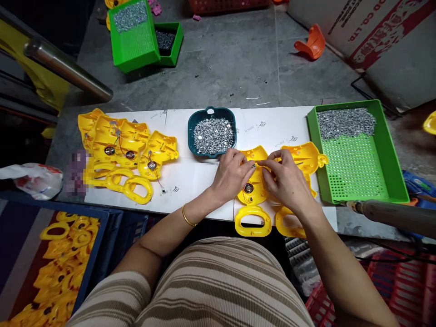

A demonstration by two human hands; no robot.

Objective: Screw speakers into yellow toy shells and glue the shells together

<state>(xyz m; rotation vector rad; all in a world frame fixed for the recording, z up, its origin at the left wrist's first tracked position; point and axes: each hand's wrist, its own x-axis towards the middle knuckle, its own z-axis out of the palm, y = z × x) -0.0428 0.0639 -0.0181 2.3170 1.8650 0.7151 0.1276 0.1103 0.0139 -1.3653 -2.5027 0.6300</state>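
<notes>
Head view: pinching what looks like a small shiny piece with left hand (230, 175), thumb against fingers, apparently for fine control. Just beside, right hand (289, 181) with fingertips drawn close; impossible to tell whether grasping anything. Directly beneath: open yellow shell (260, 194), hollow side up on white sheeting (194, 181), presumably to expose speaker (249, 187) and inner posts. Alongside, partly under the right hand, second shell (308, 159). Just beyond, dark bowl (191, 136) of metal bits (213, 136), probably for short reach. Farther right, green tray (391, 154); left along the counter (238, 59), clustered shells (102, 134), likely leaving working room.
</notes>
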